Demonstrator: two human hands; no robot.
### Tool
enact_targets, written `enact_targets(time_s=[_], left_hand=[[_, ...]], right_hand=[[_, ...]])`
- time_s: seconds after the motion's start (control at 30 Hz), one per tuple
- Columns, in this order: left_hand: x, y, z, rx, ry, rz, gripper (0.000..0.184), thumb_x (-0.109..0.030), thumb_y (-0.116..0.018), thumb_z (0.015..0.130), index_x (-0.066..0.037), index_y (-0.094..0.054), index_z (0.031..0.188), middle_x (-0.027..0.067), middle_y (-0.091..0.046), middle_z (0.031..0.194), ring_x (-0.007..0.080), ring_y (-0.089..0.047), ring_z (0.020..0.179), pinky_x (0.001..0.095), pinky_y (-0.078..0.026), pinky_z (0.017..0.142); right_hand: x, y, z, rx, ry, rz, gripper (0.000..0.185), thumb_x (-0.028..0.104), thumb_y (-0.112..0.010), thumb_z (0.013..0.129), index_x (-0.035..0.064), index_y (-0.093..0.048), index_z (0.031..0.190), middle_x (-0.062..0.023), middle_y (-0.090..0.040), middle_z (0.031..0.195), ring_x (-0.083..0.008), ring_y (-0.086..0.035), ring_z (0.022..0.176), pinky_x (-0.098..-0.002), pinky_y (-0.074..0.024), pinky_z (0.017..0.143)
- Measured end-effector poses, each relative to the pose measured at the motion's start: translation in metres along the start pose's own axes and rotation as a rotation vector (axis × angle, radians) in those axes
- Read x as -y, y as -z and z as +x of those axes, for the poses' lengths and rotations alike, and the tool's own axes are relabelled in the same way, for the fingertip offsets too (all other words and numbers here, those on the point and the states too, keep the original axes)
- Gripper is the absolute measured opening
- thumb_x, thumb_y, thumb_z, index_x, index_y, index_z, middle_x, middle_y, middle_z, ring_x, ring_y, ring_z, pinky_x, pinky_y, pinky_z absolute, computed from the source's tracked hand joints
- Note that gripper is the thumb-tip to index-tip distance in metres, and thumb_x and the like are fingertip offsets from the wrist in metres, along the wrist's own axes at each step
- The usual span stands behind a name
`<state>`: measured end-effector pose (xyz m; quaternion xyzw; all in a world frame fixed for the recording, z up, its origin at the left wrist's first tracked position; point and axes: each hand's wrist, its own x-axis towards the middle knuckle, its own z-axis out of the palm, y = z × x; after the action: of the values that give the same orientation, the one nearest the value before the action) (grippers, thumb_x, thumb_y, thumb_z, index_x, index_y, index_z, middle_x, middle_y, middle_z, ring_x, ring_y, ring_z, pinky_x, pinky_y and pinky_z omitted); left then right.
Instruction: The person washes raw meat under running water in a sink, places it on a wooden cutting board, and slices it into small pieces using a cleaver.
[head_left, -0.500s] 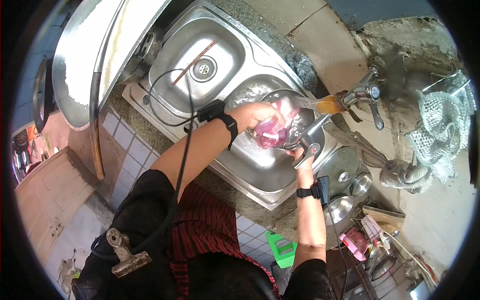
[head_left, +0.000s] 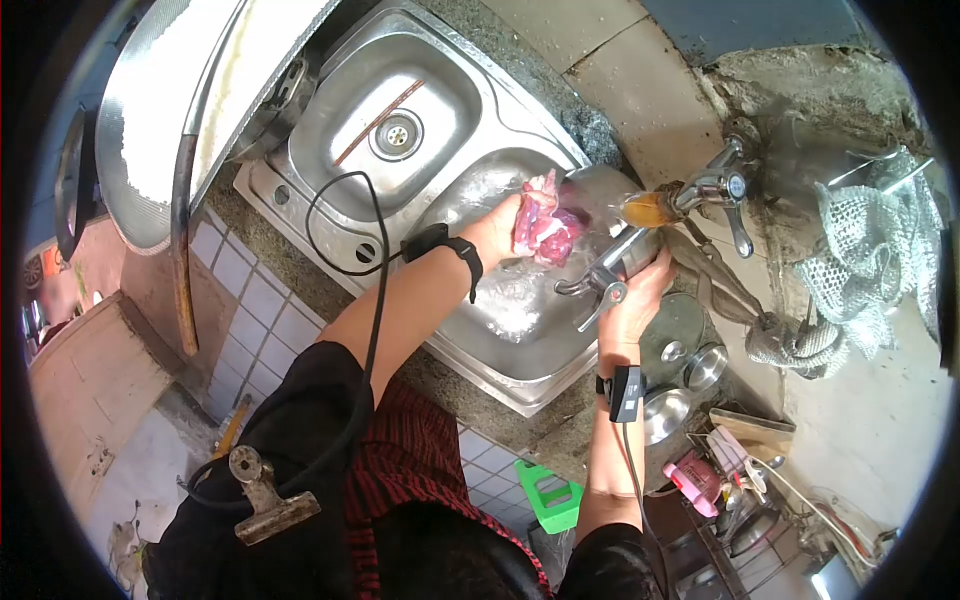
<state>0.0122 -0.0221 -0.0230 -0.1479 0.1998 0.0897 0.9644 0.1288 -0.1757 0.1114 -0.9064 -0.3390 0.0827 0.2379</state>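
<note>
So your left hand [head_left: 490, 236] has a chunk of raw red meat [head_left: 545, 230], fingers curled snugly round its near side, though the far side of your grip is hidden. The meat is over the right basin [head_left: 545, 352], next to the metal bowl [head_left: 603, 200]; can't tell if it's touching the water. There's bright, rippled water in that basin below your left hand.

Your right hand [head_left: 637, 298] is up by the bowl, just behind the lower tap [head_left: 603, 288]. Those fingers look bent along the metal, but the tap and the angle get in the way, so I can't tell how tight they are or whether you've really got hold of it.

The wall tap [head_left: 705, 190] with the orange nozzle [head_left: 648, 208] sticks out near the bowl. Over in the left basin [head_left: 455, 100] there's a thin brown stick [head_left: 378, 124] lying beside the drain [head_left: 397, 135]. On the surface to the right of the sink you've got a glass lid [head_left: 665, 330], and a pale mesh bag [head_left: 865, 250] hangs by the wall.
</note>
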Motion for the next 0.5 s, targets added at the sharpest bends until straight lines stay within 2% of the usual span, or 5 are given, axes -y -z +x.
enact_targets(time_s=[0.13,0.3,0.37,0.4,0.5], left_hand=[[-0.003,-0.012,-0.011,0.112,0.152,0.044,0.032,-0.013,-0.062,0.086,-0.014,-0.061,0.119,0.0106,-0.066,0.111,0.0271,-0.065,0.1,0.0457,-0.054,0.087],[-0.023,-0.056,-0.047,0.136,-0.027,0.276,0.038,-0.013,-0.061,0.086,-0.005,-0.057,0.123,0.0131,-0.065,0.114,0.0273,-0.066,0.099,0.0455,-0.055,0.085],[-0.039,-0.063,-0.068,-0.046,-0.067,0.338,0.043,-0.016,-0.059,0.087,-0.003,-0.054,0.128,0.0142,-0.064,0.118,0.0272,-0.067,0.095,0.044,-0.056,0.082],[-0.048,-0.059,-0.076,-0.046,-0.063,0.343,0.043,-0.016,-0.059,0.087,-0.003,-0.054,0.128,0.0142,-0.064,0.118,0.0272,-0.067,0.095,0.044,-0.056,0.082],[-0.074,-0.031,-0.096,0.056,-0.036,0.281,0.033,-0.019,-0.057,0.089,-0.005,-0.06,0.118,0.0138,-0.067,0.11,0.024,-0.067,0.092,0.0448,-0.056,0.075]], right_hand=[[0.003,0.007,-0.008,-0.042,0.06,-0.127,0.08,-0.008,-0.066,0.075,0.0,-0.027,0.144,-0.0282,-0.036,0.138,-0.0469,-0.043,0.126,-0.0482,-0.0407,0.103],[-0.009,0.008,-0.024,-0.09,0.05,-0.169,0.086,-0.012,-0.067,0.071,0.0011,-0.025,0.145,-0.0282,-0.036,0.136,-0.0475,-0.041,0.128,-0.0494,-0.0414,0.103],[-0.008,0.009,-0.033,-0.11,0.059,-0.196,0.078,-0.009,-0.062,0.075,-0.0006,-0.028,0.144,-0.0283,-0.035,0.137,-0.0485,-0.044,0.124,-0.0504,-0.0434,0.101],[-0.012,0.005,-0.039,-0.113,0.054,-0.194,0.078,-0.009,-0.062,0.075,-0.0006,-0.028,0.144,-0.0283,-0.035,0.137,-0.0485,-0.044,0.124,-0.0504,-0.0434,0.101],[-0.023,-0.018,-0.057,-0.067,0.014,-0.197,0.071,-0.006,-0.062,0.079,0.0005,-0.031,0.143,-0.0277,-0.04,0.134,-0.0461,-0.048,0.122,-0.0497,-0.0423,0.102]])
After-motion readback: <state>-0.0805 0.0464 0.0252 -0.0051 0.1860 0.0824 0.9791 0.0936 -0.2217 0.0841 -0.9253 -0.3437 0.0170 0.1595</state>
